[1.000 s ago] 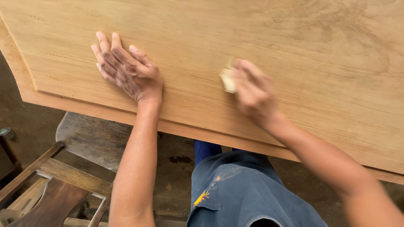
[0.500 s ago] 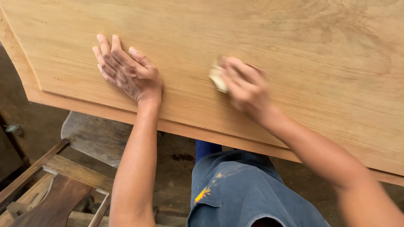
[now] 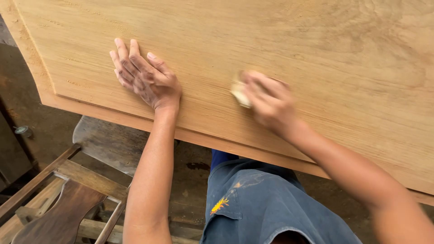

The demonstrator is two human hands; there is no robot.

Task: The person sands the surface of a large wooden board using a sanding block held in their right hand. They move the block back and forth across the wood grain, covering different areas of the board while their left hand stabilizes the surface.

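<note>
Both my hands are on the wooden panel.

My left hand lies flat, fingers spread, on the big light panel. My right hand, blurred, clutches a small pale sanding pad against its surface.
</note>
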